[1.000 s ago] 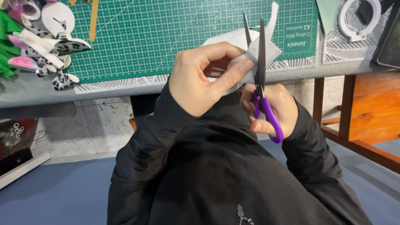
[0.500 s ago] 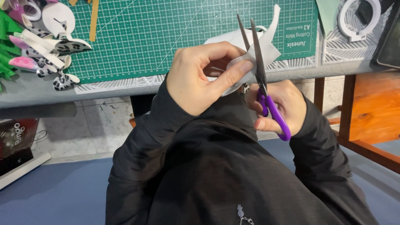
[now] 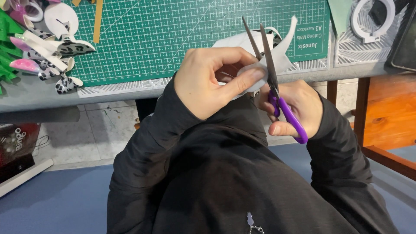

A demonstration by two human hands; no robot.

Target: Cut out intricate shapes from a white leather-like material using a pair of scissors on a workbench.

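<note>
My left hand (image 3: 212, 80) pinches a white paper piece (image 3: 253, 54) between thumb and fingers, just above the table's front edge. My right hand (image 3: 292, 106) grips purple-handled scissors (image 3: 277, 93). Their dark blades point away from me and stand slightly apart, with the white piece between them near the pivot. A curled white strip (image 3: 291, 32) sticks up from the piece beside the blades. Both arms wear black sleeves.
A green cutting mat (image 3: 173, 30) lies on the grey table (image 3: 39, 93). Spotted and pink paper cut-outs (image 3: 47, 56) pile at the left. A white ring-shaped cut-out (image 3: 372, 17) lies at the right, beside a dark tablet edge (image 3: 403, 43). A wooden frame (image 3: 381, 121) stands at the right.
The scissor blades have opened a little wider and shifted slightly left in the paper. My left hand has turned the white piece a bit.
</note>
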